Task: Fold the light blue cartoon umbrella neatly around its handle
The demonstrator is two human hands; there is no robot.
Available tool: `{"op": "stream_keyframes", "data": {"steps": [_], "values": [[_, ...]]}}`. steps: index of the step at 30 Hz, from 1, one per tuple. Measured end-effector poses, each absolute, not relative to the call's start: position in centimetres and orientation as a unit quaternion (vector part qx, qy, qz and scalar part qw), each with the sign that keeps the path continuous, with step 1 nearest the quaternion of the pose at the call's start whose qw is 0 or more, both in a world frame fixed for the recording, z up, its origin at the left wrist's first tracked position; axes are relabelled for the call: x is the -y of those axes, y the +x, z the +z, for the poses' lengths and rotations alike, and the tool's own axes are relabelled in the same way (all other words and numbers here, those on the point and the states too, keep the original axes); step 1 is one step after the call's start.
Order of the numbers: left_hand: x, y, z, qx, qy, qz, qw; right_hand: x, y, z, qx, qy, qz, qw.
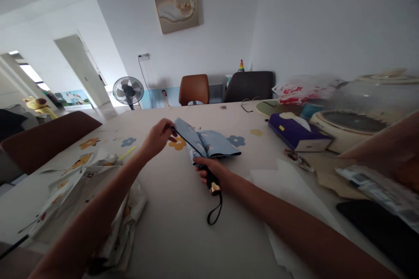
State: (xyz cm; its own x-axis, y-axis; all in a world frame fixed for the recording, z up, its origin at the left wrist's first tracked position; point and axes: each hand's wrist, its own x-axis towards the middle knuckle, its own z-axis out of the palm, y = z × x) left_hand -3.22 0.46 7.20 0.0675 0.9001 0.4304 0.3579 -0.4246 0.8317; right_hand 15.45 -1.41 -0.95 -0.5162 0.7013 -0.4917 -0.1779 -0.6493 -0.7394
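A folded light blue umbrella [214, 141] with loose canopy flaps and dark edging is held over the white table [183, 235]. My right hand [212, 170] wraps round it near the black handle, whose end is gold coloured. From that end hangs a black wrist strap [215, 213]. My left hand [163, 133] pinches the dark edge of one canopy flap and holds it out to the left. Part of the canopy's lower end is hidden behind my right fingers.
Crumpled white printed cloth [101, 183] lies at the left. On the right are a purple tissue box [294, 133], a large glass-lidded pot [353, 113], a plastic bag [304, 89], glasses [248, 107] and a black flat object [376, 226]. Chairs [194, 89] stand beyond the table.
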Motion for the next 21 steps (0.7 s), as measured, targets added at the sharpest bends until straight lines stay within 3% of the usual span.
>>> {"op": "stream_keyframes", "data": {"steps": [9,21], "values": [[1.8,-6.8,3.2,-0.476,0.621,0.518,0.345,0.6,15.7,-1.9,0.315,-0.364,0.826,0.293],[2.9,-7.4,3.0,-0.434,0.677,0.504,0.314,1.0,15.4,-0.9,0.333,-0.421,0.785,0.311]]}}
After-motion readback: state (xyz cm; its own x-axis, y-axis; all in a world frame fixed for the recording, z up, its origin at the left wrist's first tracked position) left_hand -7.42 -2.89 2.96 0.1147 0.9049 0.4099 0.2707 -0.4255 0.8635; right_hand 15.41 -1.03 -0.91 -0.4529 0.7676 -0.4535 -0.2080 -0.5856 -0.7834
